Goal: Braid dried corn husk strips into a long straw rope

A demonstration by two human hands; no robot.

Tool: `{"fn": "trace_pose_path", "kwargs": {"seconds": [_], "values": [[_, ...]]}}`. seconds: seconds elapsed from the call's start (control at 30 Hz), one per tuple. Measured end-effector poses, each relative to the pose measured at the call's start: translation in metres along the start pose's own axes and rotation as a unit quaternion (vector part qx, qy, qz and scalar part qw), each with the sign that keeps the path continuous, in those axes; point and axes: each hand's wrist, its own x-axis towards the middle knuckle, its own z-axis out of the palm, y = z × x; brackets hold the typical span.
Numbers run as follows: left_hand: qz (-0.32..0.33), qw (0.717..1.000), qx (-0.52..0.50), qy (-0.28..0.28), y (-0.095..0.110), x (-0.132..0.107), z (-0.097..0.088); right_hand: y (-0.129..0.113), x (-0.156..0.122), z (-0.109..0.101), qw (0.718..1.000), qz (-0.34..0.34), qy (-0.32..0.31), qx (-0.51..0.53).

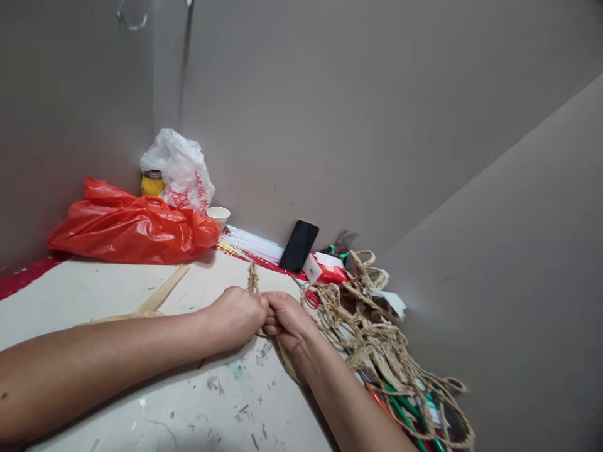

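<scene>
Near the middle of the table, my left hand is closed in a fist around a braided straw cord. A short length of the cord sticks up beyond the knuckles. My right hand meets it, thumb and fingers pinched together against the left fist. What lies between the right fingertips is hidden, though a pale flat strip hangs below that hand. Another pale strip lies on the table beyond my left forearm.
A large tangle of braided rope lies along the right, with red-handled scissors at its edge. Behind stand a phone, green-handled pliers, a paper cup and a red plastic bag. Walls close off the back.
</scene>
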Motion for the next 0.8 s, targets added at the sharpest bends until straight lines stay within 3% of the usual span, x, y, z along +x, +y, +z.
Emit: {"fn": "trace_pose_path", "kwargs": {"seconds": [0.17, 0.3, 0.4, 0.5, 0.63, 0.7, 0.8], "values": [[0.044, 0.998, 0.009, -0.054, 0.013, -0.010, -0.009, 0.000, 0.003, -0.004, 1.000, 0.013, -0.024, -0.003], [0.078, 0.991, -0.034, -0.101, 0.023, -0.030, -0.047, -0.005, 0.004, -0.008, 0.997, 0.035, -0.063, -0.007], [0.022, 0.993, -0.082, -0.079, 0.001, -0.039, -0.083, -0.005, 0.004, -0.011, 0.996, 0.030, -0.079, 0.003], [-0.074, 0.986, -0.147, -0.019, -0.047, -0.044, -0.101, -0.005, 0.005, -0.012, 0.995, 0.038, -0.095, 0.011], [-0.247, 0.951, -0.185, 0.011, -0.107, -0.061, -0.082, -0.005, 0.005, -0.012, 0.993, 0.042, -0.110, 0.019], [-0.284, 0.943, -0.174, 0.021, -0.121, -0.072, -0.065, -0.006, 0.005, -0.013, 0.992, 0.043, -0.116, 0.020], [-0.306, 0.935, -0.175, 0.025, -0.126, -0.085, -0.044, -0.006, 0.004, -0.013, 0.992, 0.047, -0.112, 0.022]]}}
